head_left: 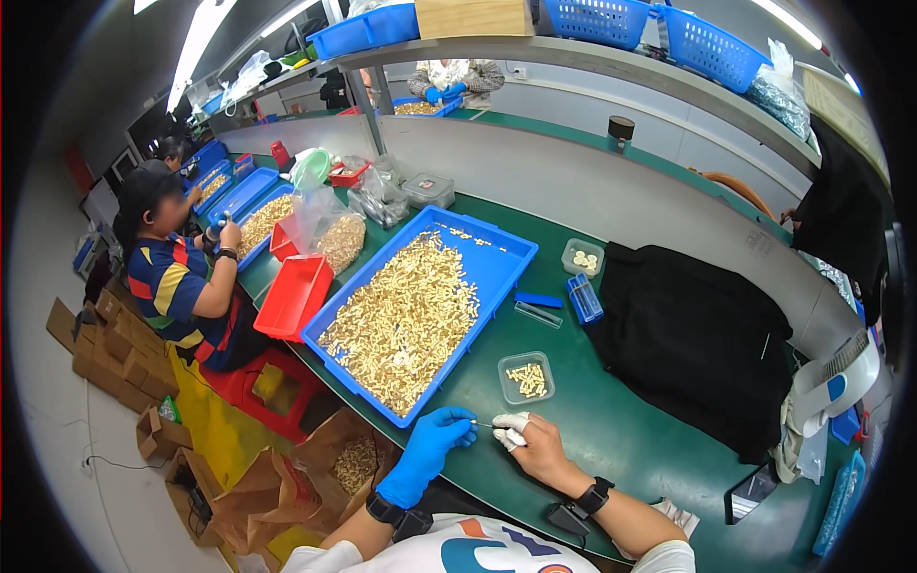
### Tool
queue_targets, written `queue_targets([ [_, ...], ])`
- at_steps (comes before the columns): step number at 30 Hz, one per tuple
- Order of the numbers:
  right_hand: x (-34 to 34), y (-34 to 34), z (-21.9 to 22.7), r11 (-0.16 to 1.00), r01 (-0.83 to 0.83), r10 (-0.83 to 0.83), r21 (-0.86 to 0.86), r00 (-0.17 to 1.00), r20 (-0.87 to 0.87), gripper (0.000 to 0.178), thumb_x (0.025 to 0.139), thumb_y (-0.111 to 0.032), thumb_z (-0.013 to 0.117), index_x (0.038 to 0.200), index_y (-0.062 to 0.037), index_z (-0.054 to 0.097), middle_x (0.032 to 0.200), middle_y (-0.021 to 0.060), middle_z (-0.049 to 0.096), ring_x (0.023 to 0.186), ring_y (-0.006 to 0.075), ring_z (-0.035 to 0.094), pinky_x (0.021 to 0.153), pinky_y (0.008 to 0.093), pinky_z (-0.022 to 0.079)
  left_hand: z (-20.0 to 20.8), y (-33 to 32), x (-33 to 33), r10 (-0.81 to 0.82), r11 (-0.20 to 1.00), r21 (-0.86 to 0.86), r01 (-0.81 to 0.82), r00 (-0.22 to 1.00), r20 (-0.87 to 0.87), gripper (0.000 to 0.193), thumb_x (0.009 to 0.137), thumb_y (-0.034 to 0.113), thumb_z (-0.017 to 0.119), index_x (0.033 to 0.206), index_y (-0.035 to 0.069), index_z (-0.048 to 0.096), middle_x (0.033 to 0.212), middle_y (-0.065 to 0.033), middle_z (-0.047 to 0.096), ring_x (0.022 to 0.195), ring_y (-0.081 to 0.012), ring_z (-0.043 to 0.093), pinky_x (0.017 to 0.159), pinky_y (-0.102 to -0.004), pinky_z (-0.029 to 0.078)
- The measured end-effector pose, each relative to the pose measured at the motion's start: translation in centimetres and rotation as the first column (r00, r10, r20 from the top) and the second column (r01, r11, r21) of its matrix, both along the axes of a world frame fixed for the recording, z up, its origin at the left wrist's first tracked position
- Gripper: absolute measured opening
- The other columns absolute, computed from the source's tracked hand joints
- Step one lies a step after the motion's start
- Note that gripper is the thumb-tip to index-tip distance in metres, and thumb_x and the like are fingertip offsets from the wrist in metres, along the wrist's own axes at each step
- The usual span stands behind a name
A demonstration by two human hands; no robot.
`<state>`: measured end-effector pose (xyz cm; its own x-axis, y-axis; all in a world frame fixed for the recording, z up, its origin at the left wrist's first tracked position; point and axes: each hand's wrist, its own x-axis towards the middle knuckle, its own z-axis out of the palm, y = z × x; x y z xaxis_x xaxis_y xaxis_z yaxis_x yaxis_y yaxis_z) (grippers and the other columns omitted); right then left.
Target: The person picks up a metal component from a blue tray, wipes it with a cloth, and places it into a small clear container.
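Observation:
My left hand (432, 451), in a blue glove, pinches something too small to make out at its fingertips. Facing it, my right hand (542, 453) has white covers on some fingers and grips a thin metal rod (484, 425), which reaches across to the left fingertips. Just beyond both hands stands a small clear plastic box (503, 390) with several brass-coloured pieces (528, 379) in it. A large blue tray (516, 253) lies farther left, heaped with small brass-coloured metal parts (401, 325).
A red bin (296, 294) and a bag of parts (340, 241) adjoin the tray. Right of it are a blue case (584, 298) and a black cloth (683, 334). A shelf (592, 59) spans above. A co-worker (181, 277) sits at left; a phone (753, 494) lies right.

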<state>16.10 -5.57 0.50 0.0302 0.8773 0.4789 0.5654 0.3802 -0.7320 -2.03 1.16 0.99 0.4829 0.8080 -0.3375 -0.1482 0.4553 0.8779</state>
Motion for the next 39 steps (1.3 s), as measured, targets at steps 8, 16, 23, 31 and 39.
queue_targets([
  [8, -0.2, -0.2, 0.6, 0.996, 0.039, -0.045, 0.08, 0.996, 0.077, 0.016, 0.074, -0.01, 0.066, 0.089, -0.0058, 0.061, 0.076, 0.01, 0.056, 0.066, 0.0274, 0.058, 0.056, 0.0349, 0.046, -0.2, -0.7, 0.8, -0.016, 0.991, 0.132, 0.03, 0.995, -0.101, 0.014, 0.082, 0.005, 0.058, 0.094, -0.001, 0.058, 0.083, -0.0083, 0.061, 0.073, -0.0131, 0.058, 0.067, -0.0237, 0.047],
  [16, -0.4, -0.3, 1.1, 0.99, 0.045, -0.052, -0.137, 0.997, -0.05, 0.015, 0.077, -0.015, 0.065, 0.087, -0.0047, 0.06, 0.076, 0.0124, 0.058, 0.065, 0.0301, 0.059, 0.057, 0.0375, 0.047, -0.4, -1.0, 1.2, 0.019, 0.975, 0.223, 0.017, 0.988, -0.156, 0.013, 0.082, 0.004, 0.059, 0.094, -0.001, 0.058, 0.082, -0.0053, 0.06, 0.074, -0.0111, 0.057, 0.068, -0.0224, 0.046],
  [23, -0.2, -0.1, 0.3, 0.986, 0.032, -0.021, -0.163, 0.998, 0.065, 0.017, 0.079, -0.018, 0.062, 0.088, -0.0037, 0.06, 0.075, 0.0137, 0.06, 0.064, 0.0313, 0.059, 0.056, 0.0382, 0.047, -0.4, -1.0, 1.2, 0.012, 0.977, 0.213, 0.024, 0.986, -0.164, 0.014, 0.081, 0.005, 0.059, 0.094, -0.001, 0.058, 0.083, -0.0048, 0.06, 0.074, -0.0107, 0.056, 0.069, -0.0223, 0.045],
  [31, 0.2, -0.1, -0.5, 0.989, 0.003, 0.009, -0.147, 0.997, 0.08, 0.017, 0.08, -0.019, 0.061, 0.091, -0.0049, 0.06, 0.075, 0.0137, 0.061, 0.065, 0.032, 0.059, 0.057, 0.0388, 0.047, -0.4, -1.0, 1.3, 0.035, 0.977, 0.212, -0.004, 0.989, -0.145, 0.014, 0.081, 0.005, 0.059, 0.094, -0.001, 0.059, 0.083, -0.0052, 0.06, 0.075, -0.011, 0.056, 0.07, -0.0228, 0.045],
  [39, 0.5, 0.0, -1.6, 0.977, -0.021, 0.024, -0.211, 1.0, 0.012, 0.017, 0.083, -0.018, 0.057, 0.092, -0.0036, 0.059, 0.078, 0.0143, 0.062, 0.067, 0.0317, 0.06, 0.059, 0.0375, 0.048, -0.2, -1.1, 1.2, 0.064, 0.975, 0.22, -0.037, 0.991, -0.115, 0.016, 0.081, 0.004, 0.059, 0.097, -0.001, 0.058, 0.088, -0.0068, 0.061, 0.083, -0.0138, 0.057, 0.077, -0.0254, 0.045],
])
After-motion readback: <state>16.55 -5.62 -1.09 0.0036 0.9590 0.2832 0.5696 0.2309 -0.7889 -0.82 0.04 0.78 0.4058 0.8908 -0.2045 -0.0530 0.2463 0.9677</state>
